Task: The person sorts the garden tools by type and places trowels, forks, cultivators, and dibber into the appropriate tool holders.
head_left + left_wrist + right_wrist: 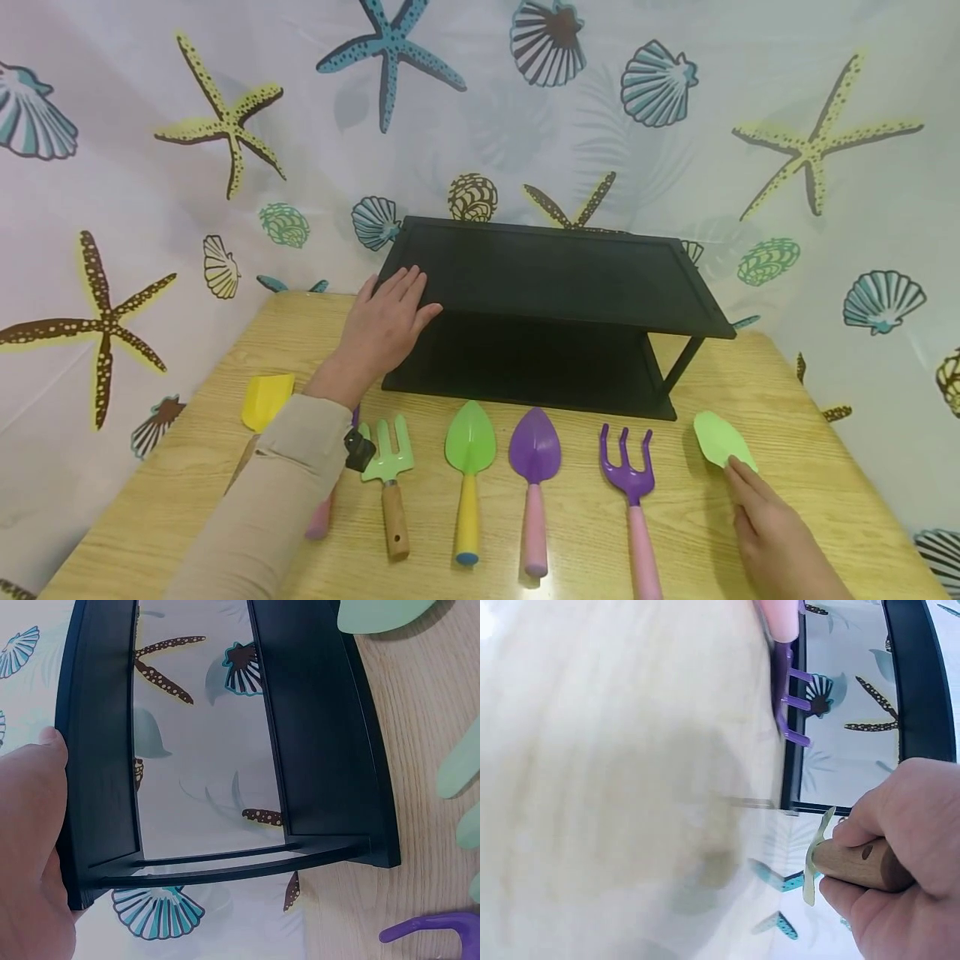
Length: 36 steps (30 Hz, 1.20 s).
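Observation:
My left hand (386, 321) rests on the left end of a black two-tier shelf (540, 271), its fingers laid straight over the top board. In the left wrist view, the thumb lies along the upper board's edge. Off to the right, my right hand (780, 533) grips a light green hand trowel (722, 440) by its wooden handle, which shows clearly between thumb and fingers in the right wrist view. Nearest to that hand on the table is a purple hand fork (628, 475) with a pink handle.
Before the shelf lie a purple trowel (535, 450), a green trowel (470, 442) with yellow handle and a light green fork (388, 458). A yellow-bladed tool (267, 400) and a pink-handled tool (318, 518) are partly behind the left sleeve. Patterned cloth hangs behind the wooden table (750, 375).

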Each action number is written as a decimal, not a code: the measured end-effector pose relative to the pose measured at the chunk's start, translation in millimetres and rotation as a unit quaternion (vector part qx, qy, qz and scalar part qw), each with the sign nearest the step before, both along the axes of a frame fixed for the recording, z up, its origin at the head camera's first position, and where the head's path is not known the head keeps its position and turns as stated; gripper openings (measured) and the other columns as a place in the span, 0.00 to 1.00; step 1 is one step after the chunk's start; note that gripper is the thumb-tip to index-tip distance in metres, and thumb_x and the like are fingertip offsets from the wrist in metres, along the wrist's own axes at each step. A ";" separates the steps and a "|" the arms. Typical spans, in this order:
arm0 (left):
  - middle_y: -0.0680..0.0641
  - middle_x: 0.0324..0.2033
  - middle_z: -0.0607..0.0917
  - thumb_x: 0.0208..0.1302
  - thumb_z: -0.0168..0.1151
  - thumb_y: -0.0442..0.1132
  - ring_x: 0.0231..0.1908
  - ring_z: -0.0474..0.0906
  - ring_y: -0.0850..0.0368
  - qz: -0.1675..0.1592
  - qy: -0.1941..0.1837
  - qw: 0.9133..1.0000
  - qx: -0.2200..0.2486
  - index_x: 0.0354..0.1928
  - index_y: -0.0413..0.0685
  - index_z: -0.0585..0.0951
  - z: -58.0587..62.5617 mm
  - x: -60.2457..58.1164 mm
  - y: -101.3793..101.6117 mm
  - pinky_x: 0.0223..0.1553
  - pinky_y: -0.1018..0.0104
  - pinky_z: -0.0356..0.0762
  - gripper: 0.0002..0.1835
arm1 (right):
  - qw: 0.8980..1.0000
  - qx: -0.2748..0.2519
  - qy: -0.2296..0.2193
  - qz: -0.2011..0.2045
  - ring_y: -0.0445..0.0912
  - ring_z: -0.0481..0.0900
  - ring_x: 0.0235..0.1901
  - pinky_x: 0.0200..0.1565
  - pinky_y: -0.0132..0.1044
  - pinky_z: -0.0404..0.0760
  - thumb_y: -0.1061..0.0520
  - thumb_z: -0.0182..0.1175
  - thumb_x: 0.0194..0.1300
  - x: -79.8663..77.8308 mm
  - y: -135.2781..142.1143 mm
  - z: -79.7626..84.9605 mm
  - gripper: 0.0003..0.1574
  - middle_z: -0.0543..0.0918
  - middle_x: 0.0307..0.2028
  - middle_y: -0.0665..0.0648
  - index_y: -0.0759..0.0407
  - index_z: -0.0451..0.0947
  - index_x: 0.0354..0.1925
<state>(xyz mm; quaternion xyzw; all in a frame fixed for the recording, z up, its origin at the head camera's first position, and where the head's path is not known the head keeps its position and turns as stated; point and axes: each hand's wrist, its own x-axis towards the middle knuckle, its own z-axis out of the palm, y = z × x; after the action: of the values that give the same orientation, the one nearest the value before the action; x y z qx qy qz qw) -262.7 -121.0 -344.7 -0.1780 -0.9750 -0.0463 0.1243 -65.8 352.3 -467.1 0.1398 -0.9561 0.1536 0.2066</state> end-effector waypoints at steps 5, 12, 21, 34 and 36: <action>0.44 0.77 0.58 0.77 0.39 0.60 0.77 0.51 0.48 0.001 0.004 1.000 -0.003 0.77 0.45 0.57 0.2 -0.4 0.3 0.78 0.44 0.43 0.36 | 0.999 0.012 0.030 0.008 0.55 0.75 0.61 0.53 0.03 0.49 0.80 0.57 0.55 -5.3 3.8 10.8 0.29 0.75 0.57 0.77 0.81 0.72 0.57; 0.44 0.76 0.59 0.77 0.40 0.59 0.77 0.51 0.48 0.001 0.008 1.000 0.002 0.77 0.45 0.58 -0.9 -1.2 0.6 0.78 0.44 0.43 0.36 | 1.000 0.024 0.004 0.011 0.70 0.79 0.48 0.34 0.11 0.65 0.81 0.59 0.52 -11.0 7.5 31.4 0.30 0.74 0.57 0.80 0.85 0.71 0.56; 0.44 0.77 0.58 0.77 0.38 0.60 0.78 0.51 0.48 0.007 0.007 1.000 -0.002 0.77 0.45 0.57 -1.4 -0.9 0.1 0.78 0.44 0.44 0.36 | 0.999 0.039 0.015 0.022 0.68 0.82 0.40 0.22 0.26 0.63 0.82 0.56 0.53 -25.3 18.2 59.9 0.30 0.72 0.56 0.83 0.87 0.69 0.57; 0.45 0.77 0.58 0.77 0.36 0.61 0.77 0.51 0.49 0.008 0.010 1.000 -0.001 0.77 0.45 0.57 -3.3 -0.3 0.4 0.78 0.45 0.44 0.36 | 0.992 0.067 0.094 0.042 0.70 0.81 0.40 0.29 0.18 0.59 0.81 0.53 0.55 -51.6 27.1 103.6 0.29 0.74 0.55 0.83 0.84 0.70 0.57; 0.45 0.77 0.59 0.77 0.36 0.61 0.77 0.51 0.49 0.008 0.009 1.000 -0.001 0.77 0.45 0.57 -3.4 -0.1 1.0 0.78 0.45 0.44 0.36 | 0.991 0.073 0.108 0.041 0.73 0.80 0.44 0.34 0.21 0.70 0.80 0.53 0.55 -55.6 26.9 109.5 0.29 0.75 0.54 0.83 0.84 0.71 0.57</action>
<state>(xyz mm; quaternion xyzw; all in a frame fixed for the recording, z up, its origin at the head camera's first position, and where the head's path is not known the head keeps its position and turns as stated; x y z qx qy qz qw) -262.8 -120.0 -348.1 -0.1704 -0.9753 -0.0431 0.1338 -121.4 379.2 -357.6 0.2094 -0.9302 0.0752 0.2918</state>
